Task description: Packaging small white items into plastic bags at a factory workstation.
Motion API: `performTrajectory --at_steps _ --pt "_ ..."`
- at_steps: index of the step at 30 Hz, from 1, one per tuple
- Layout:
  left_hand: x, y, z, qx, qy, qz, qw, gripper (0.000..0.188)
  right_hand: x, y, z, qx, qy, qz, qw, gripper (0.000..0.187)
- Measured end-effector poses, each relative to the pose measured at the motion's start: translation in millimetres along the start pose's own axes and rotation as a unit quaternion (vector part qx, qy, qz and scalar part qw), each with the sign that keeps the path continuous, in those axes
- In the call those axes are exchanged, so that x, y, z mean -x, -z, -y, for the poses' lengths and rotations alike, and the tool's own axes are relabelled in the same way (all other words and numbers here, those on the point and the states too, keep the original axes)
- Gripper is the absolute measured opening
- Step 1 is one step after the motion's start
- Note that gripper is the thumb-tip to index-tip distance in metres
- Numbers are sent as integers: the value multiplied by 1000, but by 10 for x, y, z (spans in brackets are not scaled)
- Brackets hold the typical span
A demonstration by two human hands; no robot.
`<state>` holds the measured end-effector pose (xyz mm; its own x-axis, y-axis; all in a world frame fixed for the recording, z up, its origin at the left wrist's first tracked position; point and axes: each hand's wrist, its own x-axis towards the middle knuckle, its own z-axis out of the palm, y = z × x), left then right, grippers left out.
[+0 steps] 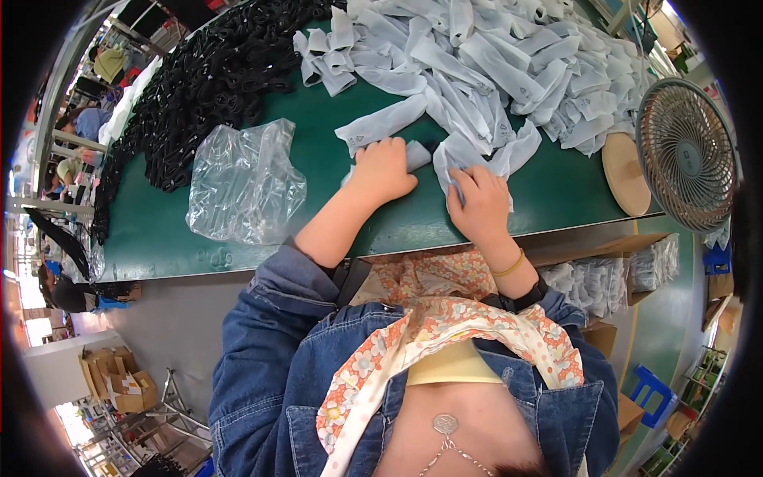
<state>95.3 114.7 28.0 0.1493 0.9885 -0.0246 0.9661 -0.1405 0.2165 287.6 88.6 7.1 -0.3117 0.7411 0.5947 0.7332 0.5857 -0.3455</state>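
Note:
My left hand (383, 171) is closed over a narrow frosted plastic bag (416, 157), which pokes out past its knuckles. The fingertips are hidden beneath the hand. My right hand (481, 203) pinches the near end of another frosted bag (451, 155), its fingers curled around the crumpled plastic. Just beyond the left hand lies a filled frosted bag (381, 125), slanting across the green tabletop (334, 191). A large heap of similar whitish bags (509, 56) covers the far middle and right.
Black coiled cords (214, 87) are piled at the far left. A clear plastic bag (246, 183) lies left of my left arm. On the right stand a round fan (687, 155) and a tan disc (625, 175). Boxes of bagged items (592, 286) sit below the table edge.

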Motion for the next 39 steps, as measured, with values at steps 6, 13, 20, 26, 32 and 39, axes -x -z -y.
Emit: performTrajectory --at_steps 6,13,20,26,32,39 --pt "241 13 207 255 63 -120 957 35 14 36 -8 -9 -1 12 1000 24" --pt "485 463 102 666 58 -152 728 18 -3 53 -11 -20 3 17 1000 24" --pt "527 580 129 674 -36 -192 713 21 -7 51 3 -22 3 26 999 24" --pt "477 514 164 646 -39 -185 740 39 -31 94 7 -30 30 -4 999 26" --pt "528 359 20 591 -45 -110 798 69 -579 434 359 -164 165 -24 972 31" --pt "556 133 16 445 -147 -126 874 89 -647 271 537 -152 200 20 968 30"
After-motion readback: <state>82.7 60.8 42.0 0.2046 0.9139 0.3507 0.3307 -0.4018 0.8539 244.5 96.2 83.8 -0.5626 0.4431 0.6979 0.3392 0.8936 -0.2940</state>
